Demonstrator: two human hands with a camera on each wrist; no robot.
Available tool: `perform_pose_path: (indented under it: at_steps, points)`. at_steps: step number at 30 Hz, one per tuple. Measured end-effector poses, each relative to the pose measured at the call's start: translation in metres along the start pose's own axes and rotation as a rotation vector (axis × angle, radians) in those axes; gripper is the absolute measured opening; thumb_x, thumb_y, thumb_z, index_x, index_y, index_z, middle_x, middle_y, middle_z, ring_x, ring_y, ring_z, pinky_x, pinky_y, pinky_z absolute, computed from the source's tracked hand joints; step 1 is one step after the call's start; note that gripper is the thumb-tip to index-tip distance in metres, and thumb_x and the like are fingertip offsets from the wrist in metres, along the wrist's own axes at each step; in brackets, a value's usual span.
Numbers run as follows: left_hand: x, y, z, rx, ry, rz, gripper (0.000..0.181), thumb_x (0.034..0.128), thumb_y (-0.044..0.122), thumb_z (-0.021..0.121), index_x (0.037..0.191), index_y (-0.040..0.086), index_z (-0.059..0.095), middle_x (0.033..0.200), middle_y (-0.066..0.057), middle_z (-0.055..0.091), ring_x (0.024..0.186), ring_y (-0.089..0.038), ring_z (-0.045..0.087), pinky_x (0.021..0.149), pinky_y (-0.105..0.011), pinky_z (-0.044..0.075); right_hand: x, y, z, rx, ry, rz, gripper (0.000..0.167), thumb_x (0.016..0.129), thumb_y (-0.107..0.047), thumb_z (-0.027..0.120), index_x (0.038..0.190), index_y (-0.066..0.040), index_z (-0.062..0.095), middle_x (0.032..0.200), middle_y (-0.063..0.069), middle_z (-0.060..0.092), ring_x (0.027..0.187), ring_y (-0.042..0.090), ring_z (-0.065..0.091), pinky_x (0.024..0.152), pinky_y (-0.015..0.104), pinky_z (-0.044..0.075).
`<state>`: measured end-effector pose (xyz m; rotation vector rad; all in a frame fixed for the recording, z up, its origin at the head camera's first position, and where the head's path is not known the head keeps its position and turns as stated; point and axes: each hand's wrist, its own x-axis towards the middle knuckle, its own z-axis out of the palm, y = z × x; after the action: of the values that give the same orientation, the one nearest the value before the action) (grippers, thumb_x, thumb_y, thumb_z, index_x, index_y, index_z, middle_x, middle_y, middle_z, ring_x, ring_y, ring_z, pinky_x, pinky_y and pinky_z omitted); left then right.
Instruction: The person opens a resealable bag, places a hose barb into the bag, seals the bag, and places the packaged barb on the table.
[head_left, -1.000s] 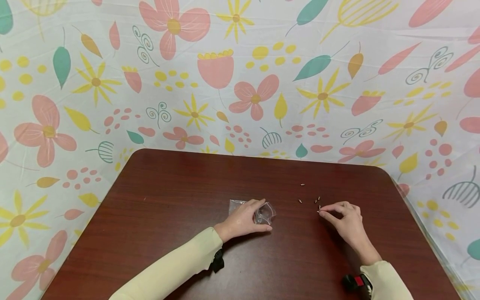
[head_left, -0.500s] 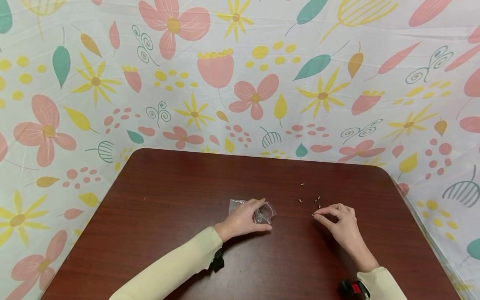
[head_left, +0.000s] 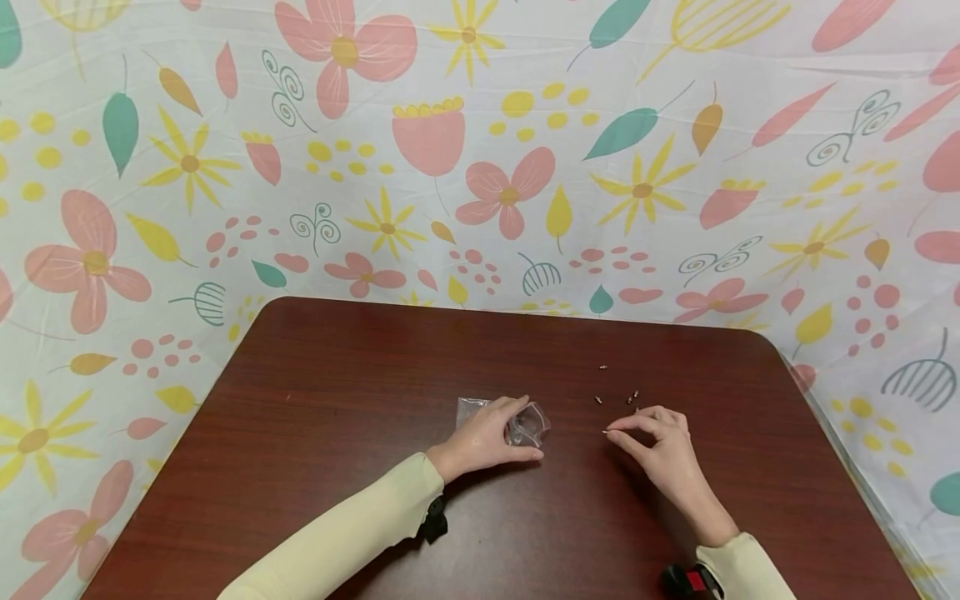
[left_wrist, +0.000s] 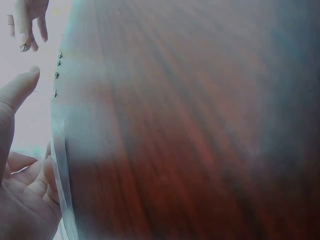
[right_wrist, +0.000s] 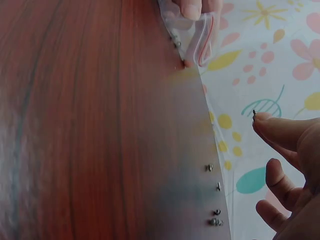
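The left hand (head_left: 483, 437) holds a clear plastic bag (head_left: 474, 407) near the middle of the table, its mouth spread between thumb and fingers. In the right wrist view the bag (right_wrist: 200, 42) shows a red line along its mouth, and small metal pieces lie inside. To the right, the right hand (head_left: 663, 454) pinches one small metal piece (right_wrist: 254, 115) between thumb and forefinger, apart from the bag. Several similar metal pieces (head_left: 598, 401) lie on the table behind the right hand.
The dark wooden table (head_left: 360, 358) has rounded back corners. Behind it and at its sides hangs a white cloth (head_left: 420, 200) printed with flowers and leaves. Each wrist wears a dark strapped device.
The right hand has moved left toward the bag with the small metal piece pinched in its fingertips. The left hand has stayed in place around the bag.
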<state>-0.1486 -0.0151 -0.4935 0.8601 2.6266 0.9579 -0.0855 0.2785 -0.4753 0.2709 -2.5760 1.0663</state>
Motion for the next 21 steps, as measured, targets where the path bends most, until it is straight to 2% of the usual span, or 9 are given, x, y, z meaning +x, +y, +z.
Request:
perform_pose_path:
  at_steps: [9,21]
  points:
    - [0.0,0.002,-0.001,0.006,0.001,-0.008,0.093,0.0863,0.058,0.08,0.158,0.01,0.046,0.149,-0.006,0.056,0.126,-0.024,0.06,0.102,-0.039,0.051,0.002,-0.011,0.011,0.009,-0.015,-0.016,0.018,0.079,-0.002,0.087,0.088,-0.016,0.082,0.091,0.003,0.061,0.111,0.036,0.044,0.092,0.051,0.029]
    - [0.001,0.001,0.001,0.005,0.002,-0.008,0.092,0.0867,0.058,0.08,0.158,0.01,0.046,0.147,-0.006,0.058,0.122,-0.021,0.062,0.099,-0.036,0.052,0.006,-0.025,0.028,0.031,-0.043,-0.019,0.018,0.08,-0.005,0.088,0.087,-0.021,0.082,0.093,0.002,0.061,0.111,0.032,0.044,0.093,0.047,0.03]
